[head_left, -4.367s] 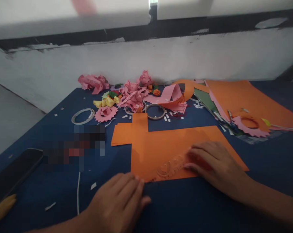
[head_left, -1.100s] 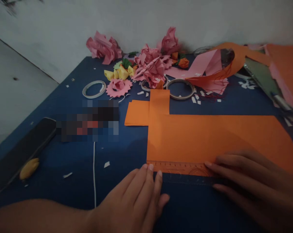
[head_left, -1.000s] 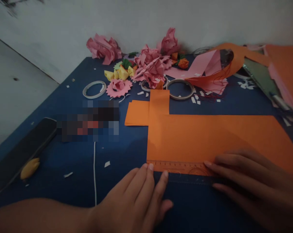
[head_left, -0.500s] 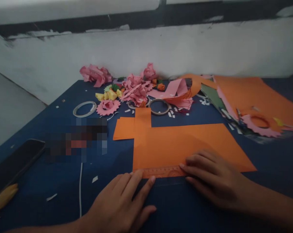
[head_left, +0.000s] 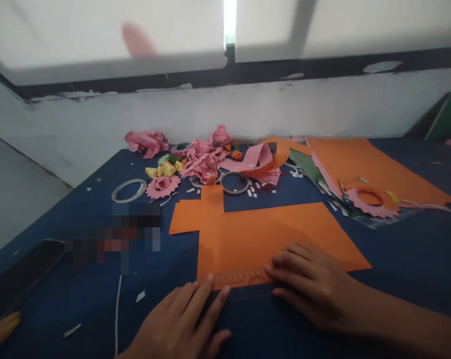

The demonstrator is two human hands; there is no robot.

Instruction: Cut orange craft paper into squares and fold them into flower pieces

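A clear plastic ruler [head_left: 236, 278] lies along the near edge of a large orange paper sheet [head_left: 274, 234]. My left hand [head_left: 188, 316] rests at the ruler's left end, its fingers stretched out and apart, the fingertips pressing down. At the other end, my right hand [head_left: 308, 284] has its fingers bent and closed on the ruler; part of the ruler is hidden beneath them. Smaller orange paper pieces [head_left: 186, 215] lie at the sheet's left side, and an orange strip [head_left: 212, 198] sticks out beyond its far left corner.
Pink crumpled paper flowers [head_left: 203, 157] and tape rolls [head_left: 235, 183] sit behind the sheet. A phone [head_left: 23, 279], a white cable [head_left: 118, 314] and a blurred-out patch are at left. More orange paper [head_left: 360, 164] and a pink paper ring [head_left: 373, 202] lie at right.
The camera view has tilted up, showing more of the wall and window, so the table things sit lower in view. Both hands stay on the ruler; the left fingers have shifted slightly.
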